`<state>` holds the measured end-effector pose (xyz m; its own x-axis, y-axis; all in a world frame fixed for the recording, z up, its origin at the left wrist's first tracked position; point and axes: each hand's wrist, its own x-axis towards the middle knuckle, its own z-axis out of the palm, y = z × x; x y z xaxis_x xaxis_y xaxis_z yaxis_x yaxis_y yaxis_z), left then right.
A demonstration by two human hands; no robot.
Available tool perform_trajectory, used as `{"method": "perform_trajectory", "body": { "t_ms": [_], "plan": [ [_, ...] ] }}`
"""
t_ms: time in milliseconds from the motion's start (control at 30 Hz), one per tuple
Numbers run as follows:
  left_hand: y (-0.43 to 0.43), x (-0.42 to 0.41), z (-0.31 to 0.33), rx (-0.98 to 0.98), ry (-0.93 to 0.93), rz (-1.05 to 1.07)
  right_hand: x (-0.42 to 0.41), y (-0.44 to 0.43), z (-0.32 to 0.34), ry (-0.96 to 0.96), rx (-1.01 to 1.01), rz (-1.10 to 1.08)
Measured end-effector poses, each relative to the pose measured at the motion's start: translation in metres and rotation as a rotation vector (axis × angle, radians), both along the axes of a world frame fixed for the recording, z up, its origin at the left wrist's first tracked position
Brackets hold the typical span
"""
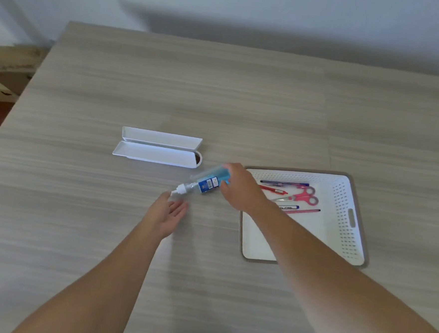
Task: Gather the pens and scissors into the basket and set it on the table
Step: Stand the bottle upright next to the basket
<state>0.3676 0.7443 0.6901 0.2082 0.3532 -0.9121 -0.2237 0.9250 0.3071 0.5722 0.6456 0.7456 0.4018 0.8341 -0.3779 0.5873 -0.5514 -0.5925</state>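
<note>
A white perforated basket [346, 235] rests on the wooden table [167, 84] at the right. Inside lie pink-handled scissors [305, 195] and several pens, among them a blue pen [284, 183], a red pen [272, 189] and a thin pink pen [303, 211]. My right hand [240, 187] grips a clear bottle of blue liquid [207, 182], tilted with its white nozzle pointing down to the left. My left hand [169, 213] is open, palm up, just below the nozzle.
An open white pencil case [157, 147] lies on the table left of the basket, with a small brown item at its right end. A cardboard box [9, 71] stands on the floor past the table's left edge. A wall runs behind.
</note>
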Motion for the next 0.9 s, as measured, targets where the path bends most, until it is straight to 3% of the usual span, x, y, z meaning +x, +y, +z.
{"method": "perform_trajectory", "body": {
  "t_ms": [400,567,900],
  "plan": [
    [0.025,-0.017,-0.013,0.138,-0.005,0.009,-0.042,0.014,-0.043,-0.046,-0.136,0.017],
    [0.026,-0.014,0.029,0.494,0.029,-0.125,-0.055,0.002,-0.037,-0.014,-0.141,-0.085],
    [0.038,0.033,0.085,1.225,0.141,-0.809,-0.063,0.001,-0.021,0.180,-0.066,-0.306]
  ]
}}
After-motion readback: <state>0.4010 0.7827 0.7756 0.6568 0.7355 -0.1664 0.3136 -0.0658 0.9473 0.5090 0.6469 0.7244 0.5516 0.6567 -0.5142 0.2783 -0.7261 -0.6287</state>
